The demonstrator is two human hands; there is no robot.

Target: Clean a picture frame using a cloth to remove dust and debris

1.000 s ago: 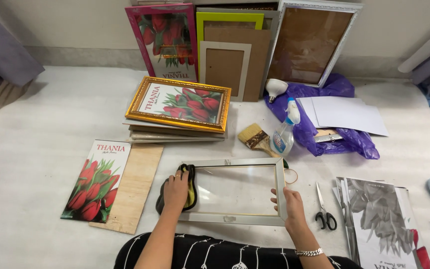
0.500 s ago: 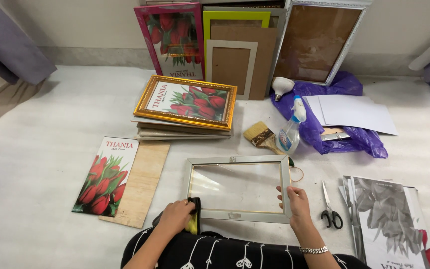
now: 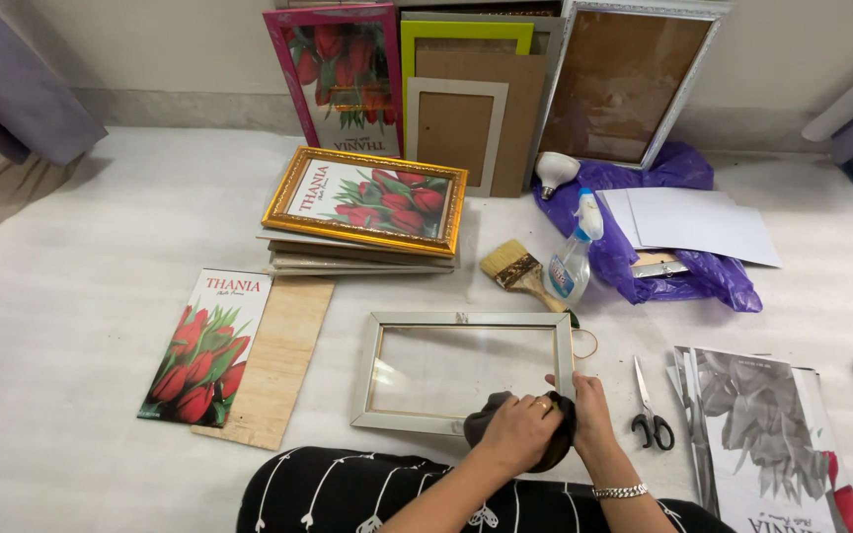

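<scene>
A dark cloth (image 3: pixel 505 434) is pinched in the left hand (image 3: pixel 520 426) against the silver glazed frame (image 3: pixel 466 370); its corner is steadied by the right hand (image 3: pixel 589 410), fingers pressed together.

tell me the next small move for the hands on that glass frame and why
Probably sweep the dark cloth leftward across the glass. The left hand presses it at the near right corner of the silver frame, the right hand steadies that corner, and the rest of the pane lies uncovered.
</scene>
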